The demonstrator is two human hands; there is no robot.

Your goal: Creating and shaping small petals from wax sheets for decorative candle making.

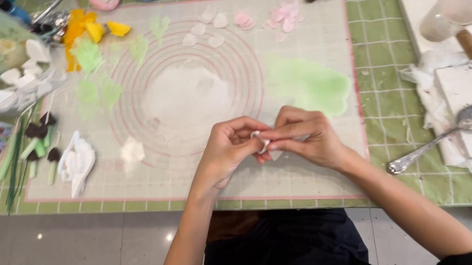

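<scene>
While both hands meet over the near edge of the silicone mat, the left hand and right hand pinch a small, thin white petal piece. Left of the mat, a clear tray holds white cutters. Fingers hide most of the petal piece.

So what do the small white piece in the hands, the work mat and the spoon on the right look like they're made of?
White piece: soft, matte, bends between the fingers, probably a modelling paste or clay. Mat: translucent, flexible sheet with printed pink rings, likely silicone. Spoon: shiny, reflective, metal.
</scene>
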